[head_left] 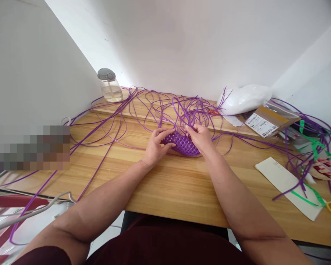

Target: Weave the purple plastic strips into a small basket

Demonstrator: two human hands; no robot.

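Note:
A small purple woven piece lies tilted above the wooden table, with long loose purple strands fanning out from its far edge. My left hand grips its left end, thumb below and fingers on top. At the upper right of the weave, my right hand pinches a purple strand between thumb and forefinger. The pinched strand rises in a loop toward the back. My right fingertips partly cover that side of the weave.
A lidded bottle with liquid stands at the back left. On the right are a white plastic bag, a labelled package, a cream card, green tape and a red-and-cream woven piece. Strands trail across the table and over its left edge.

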